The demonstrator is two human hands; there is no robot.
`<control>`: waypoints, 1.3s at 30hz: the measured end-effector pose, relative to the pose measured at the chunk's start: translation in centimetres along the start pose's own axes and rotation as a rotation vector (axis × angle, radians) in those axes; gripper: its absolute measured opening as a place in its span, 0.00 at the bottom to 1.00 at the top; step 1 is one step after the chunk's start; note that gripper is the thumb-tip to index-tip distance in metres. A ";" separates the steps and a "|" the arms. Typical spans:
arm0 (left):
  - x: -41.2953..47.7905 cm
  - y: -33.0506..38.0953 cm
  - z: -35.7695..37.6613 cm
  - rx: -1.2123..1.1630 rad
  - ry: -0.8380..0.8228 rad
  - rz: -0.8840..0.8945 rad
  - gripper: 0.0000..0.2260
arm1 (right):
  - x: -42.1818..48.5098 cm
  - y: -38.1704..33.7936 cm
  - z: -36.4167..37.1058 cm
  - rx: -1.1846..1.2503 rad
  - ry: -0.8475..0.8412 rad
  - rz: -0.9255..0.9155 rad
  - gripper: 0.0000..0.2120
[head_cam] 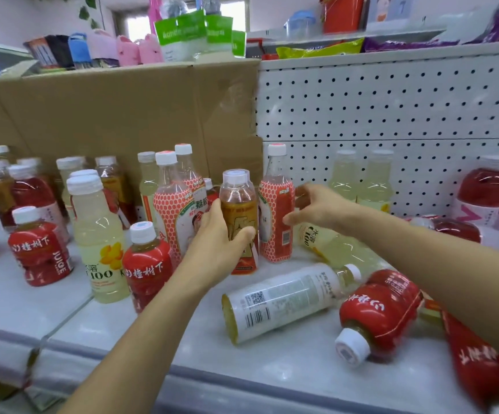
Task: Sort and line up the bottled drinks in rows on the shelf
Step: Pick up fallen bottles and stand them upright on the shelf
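Note:
My left hand [218,243] grips an upright amber tea bottle with a yellow and red label [239,210] at the middle of the white shelf [140,333]. My right hand [316,207] is around the right side of a tall bottle with an orange honeycomb label [276,216], fingers curled on it. A second honeycomb bottle [172,216] stands left of my left hand. A white-labelled bottle [284,300] and a red-labelled bottle [376,312] lie on their sides at the front right. A pale yellow bottle [331,243] lies behind them.
Several red juice bottles [40,252] and pale yellow bottles [99,234] stand mixed on the left. Two pale bottles [358,183] stand against the white pegboard [391,109]. A cardboard sheet [116,115] backs the left part. Red bottles [487,192] sit far right.

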State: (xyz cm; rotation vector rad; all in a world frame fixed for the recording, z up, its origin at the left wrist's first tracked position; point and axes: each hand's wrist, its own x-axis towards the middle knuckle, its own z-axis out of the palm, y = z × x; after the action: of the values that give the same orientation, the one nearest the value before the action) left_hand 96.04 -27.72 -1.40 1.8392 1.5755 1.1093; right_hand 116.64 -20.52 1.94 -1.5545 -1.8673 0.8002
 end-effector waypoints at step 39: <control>-2.2 1.5 6.0 -0.359 0.032 0.080 0.27 | 0.6 -1.0 -8.4 -0.309 0.043 -0.170 0.22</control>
State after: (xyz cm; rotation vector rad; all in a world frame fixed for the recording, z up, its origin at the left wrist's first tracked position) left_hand 101.81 -29.26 -4.19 1.6595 1.2310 1.3632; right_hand 122.19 -19.34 8.28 -1.5501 -2.1335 0.4132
